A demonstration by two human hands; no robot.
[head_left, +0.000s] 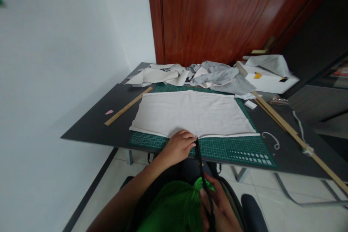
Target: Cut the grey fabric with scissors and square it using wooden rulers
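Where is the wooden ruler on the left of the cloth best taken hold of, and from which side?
Probably by its near end, with the left hand coming from above on the near side, pinching both long edges. The wooden ruler is narrow, straight and lies flat on the table; its far part passes close to a corner of the cloth.

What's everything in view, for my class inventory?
cloth: one, pale, on mat
mat: one, green, on table
table: one, dark, centre
scissors: one, black, at cloth
ruler: one, tan, left
wooden strips: two, tan, right
scraps: several, pale, grey, back
box: one, white, back right
block: one, white, right
cords: two, white, right
piece: one, pink, left
door: one, brown, behind
walls: two, white, left
floor: one, pale, below
mesh: one, green, bottom
left grip: one, bare, at cloth
right grip: one, bare, on scissors
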